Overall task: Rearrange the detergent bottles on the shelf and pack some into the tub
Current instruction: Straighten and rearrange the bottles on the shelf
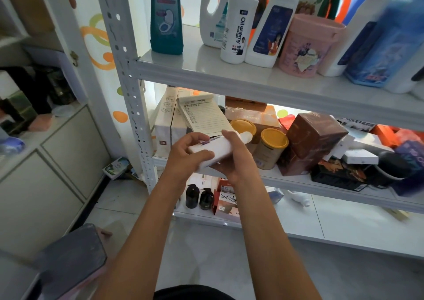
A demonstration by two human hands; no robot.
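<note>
Nearest, at lower left, a grey tub [71,263] sits at the frame's edge; its inside cannot be seen. Above it, both hands hold one white bottle [219,149] lying tilted in front of the middle shelf, cap [247,136] pointing up and right. The left hand [185,155] curls fingers and thumb around the bottle's base end. The right hand [238,159] wraps around its body from the far side, fingers curled over the top.

Just behind the hands, the middle shelf [298,180] carries two gold-lidded cans [270,148], a brown box [314,139], white cartons [167,125] with a lined notepad [204,116] leaning on them, and a jumble of boxes to the right.

Farther up, the top shelf [206,70] holds upright detergent bottles: a teal bottle [166,17] at left, then a white jug [213,12], an "Oil enemy" bottle [238,26], another white bottle with a blue label [270,31], a pink canister [307,45], and blue bottles [380,49] at right.
</note>
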